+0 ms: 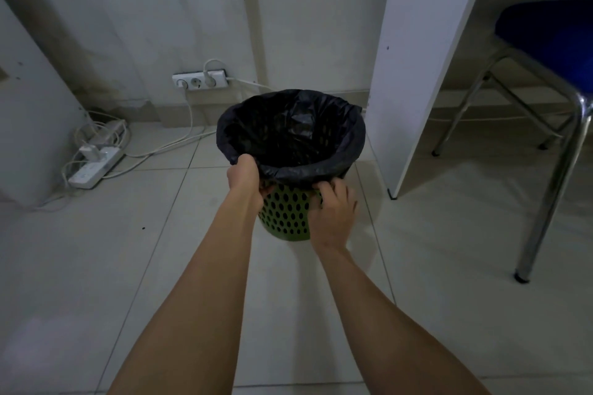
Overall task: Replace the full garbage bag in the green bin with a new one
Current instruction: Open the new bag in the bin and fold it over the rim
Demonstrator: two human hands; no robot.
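Both hands, left (245,177) & right (333,202), pinching black bag (288,131) hem, green bin (284,215) rim hidden, fingertips partly tucked under

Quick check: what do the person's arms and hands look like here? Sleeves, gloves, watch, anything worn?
Both forearms are bare for all of their visible length: no sleeves show. The left hand and right hand are bare too, with no gloves. No watch, bracelet or band shows at either wrist, and no rings are visible, though most fingers are partly hidden and the light is dim.
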